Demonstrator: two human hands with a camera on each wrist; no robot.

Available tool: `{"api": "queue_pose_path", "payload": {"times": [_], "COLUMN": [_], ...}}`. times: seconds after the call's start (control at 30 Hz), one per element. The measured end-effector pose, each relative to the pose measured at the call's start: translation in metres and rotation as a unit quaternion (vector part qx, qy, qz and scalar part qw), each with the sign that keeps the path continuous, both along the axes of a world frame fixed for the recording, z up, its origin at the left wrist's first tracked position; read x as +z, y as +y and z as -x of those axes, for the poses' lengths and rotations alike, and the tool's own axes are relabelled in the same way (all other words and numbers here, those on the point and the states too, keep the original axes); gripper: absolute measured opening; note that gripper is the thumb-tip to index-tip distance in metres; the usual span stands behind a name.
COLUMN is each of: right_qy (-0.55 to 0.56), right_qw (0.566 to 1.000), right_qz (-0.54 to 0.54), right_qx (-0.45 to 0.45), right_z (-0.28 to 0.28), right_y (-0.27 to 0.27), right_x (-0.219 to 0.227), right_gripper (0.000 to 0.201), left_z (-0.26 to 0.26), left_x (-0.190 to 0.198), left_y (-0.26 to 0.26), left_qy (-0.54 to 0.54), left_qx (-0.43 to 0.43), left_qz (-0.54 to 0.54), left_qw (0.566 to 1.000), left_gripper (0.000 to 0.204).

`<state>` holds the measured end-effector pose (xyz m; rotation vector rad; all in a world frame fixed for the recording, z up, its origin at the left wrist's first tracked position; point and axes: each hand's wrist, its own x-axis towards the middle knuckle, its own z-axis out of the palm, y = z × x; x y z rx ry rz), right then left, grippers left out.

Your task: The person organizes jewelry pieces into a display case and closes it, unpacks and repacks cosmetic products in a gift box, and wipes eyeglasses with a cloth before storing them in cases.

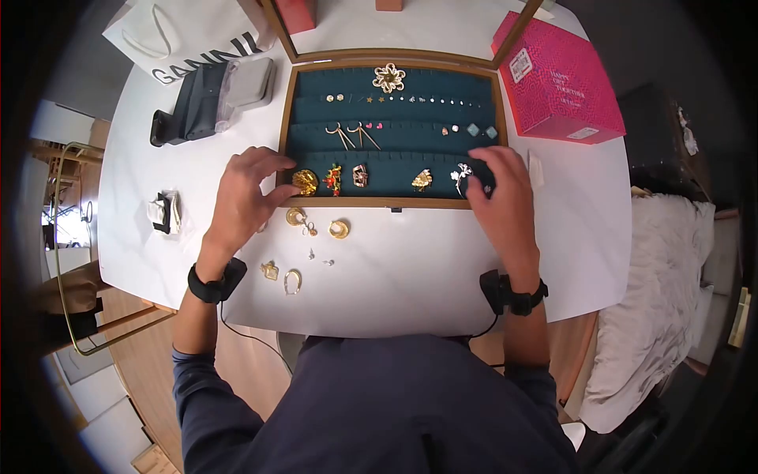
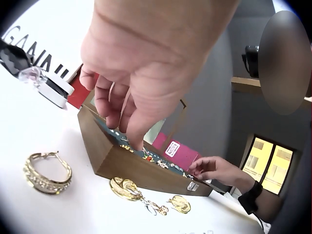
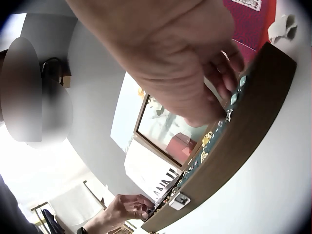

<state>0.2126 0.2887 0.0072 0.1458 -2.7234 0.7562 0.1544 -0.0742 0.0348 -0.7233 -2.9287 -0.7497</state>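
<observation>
A wooden box (image 1: 379, 202) lined with dark green fabric holds rows of earrings and brooches, its lid raised. My left hand (image 1: 249, 193) is at the box's left front corner, thumb and fingers apart beside a round gold piece (image 1: 305, 182). At the right front corner my right hand (image 1: 505, 193) curves around a silver flower piece (image 1: 461, 175), with a gap between thumb and index finger; whether it touches the piece I cannot tell. Red-and-gold (image 1: 333, 180), square (image 1: 360, 175) and gold leaf-like (image 1: 422, 180) pieces lie in the front row. The left wrist view shows the left hand (image 2: 146, 63) over the corner.
Several gold earrings lie on the white table before the box, including a hoop (image 1: 293, 282) and a twisted hoop (image 1: 339, 229). A pink box (image 1: 560, 87) stands at the right back. Dark cases (image 1: 197, 99) and a white bag (image 1: 178, 35) are at the left back.
</observation>
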Motion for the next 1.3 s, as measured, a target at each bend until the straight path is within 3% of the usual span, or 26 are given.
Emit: {"api": "queue_pose_path", "payload": {"times": [0.07,0.1,0.17,0.27,0.33,0.37,0.4,0.47,0.57,0.63,0.7,0.77,0.87,0.93,1.3], "right_qy": [0.063,0.064,0.041,0.029,0.009,-0.008,-0.007,0.026,0.068,0.079,0.09,0.112,0.104,0.106,0.099], "right_qw": [0.992,0.992,0.975,0.957,0.945,0.929,0.93,0.92,0.908,0.913,0.915,0.939,0.947,0.944,0.94], "right_qz": [0.095,0.096,0.174,0.215,0.245,0.276,0.275,0.31,0.32,0.297,0.274,0.167,0.131,0.144,0.151], "right_qx": [-0.053,-0.05,-0.135,-0.192,-0.218,-0.246,-0.242,-0.24,-0.26,-0.27,-0.281,-0.277,-0.274,-0.279,-0.288], "right_z": [-0.002,-0.007,-0.02,-0.044,-0.067,-0.08,-0.094,-0.128,-0.171,-0.191,-0.195,-0.195,-0.188,-0.189,-0.189], "right_y": [0.007,0.011,0.022,0.037,0.038,0.038,0.04,0.045,0.036,0.034,0.034,0.03,0.026,0.027,0.026], "right_x": [0.0,0.002,0.009,-0.006,-0.017,-0.023,-0.032,-0.053,-0.064,-0.073,-0.076,-0.076,-0.074,-0.077,-0.075], "right_gripper": [0.027,0.027,0.024,0.02,0.017,0.014,0.014,0.011,0.012,0.011,0.011,0.008,0.01,0.011,0.012], "left_z": [-0.001,-0.001,0.003,0.024,0.052,0.066,0.086,0.129,0.162,0.167,0.17,0.172,0.173,0.168,0.171], "left_x": [0.002,0.002,0.003,0.014,0.038,0.046,0.042,0.018,-0.003,-0.01,-0.016,-0.021,-0.025,-0.023,-0.036], "left_y": [-0.002,-0.005,-0.011,-0.015,0.001,0.014,0.025,0.047,0.092,0.113,0.122,0.128,0.128,0.129,0.139], "left_qy": [0.0,0.018,0.038,0.021,0.092,0.08,0.074,0.159,0.212,0.115,0.109,0.104,0.122,0.074,0.102], "left_qx": [0.02,0.028,0.037,0.024,-0.037,-0.086,-0.12,-0.214,-0.235,-0.208,-0.204,-0.203,-0.226,-0.215,-0.241], "left_qz": [0.009,-0.003,-0.015,-0.107,-0.05,-0.082,-0.085,-0.059,-0.009,0.009,0.019,0.031,0.055,0.058,0.047], "left_qw": [1.0,0.999,0.998,0.994,0.994,0.99,0.986,0.962,0.948,0.971,0.973,0.973,0.965,0.972,0.964], "left_gripper": [0.031,0.029,0.028,0.02,0.013,0.014,0.015,0.015,0.016,0.018,0.019,0.021,0.019,0.017,0.021]}}
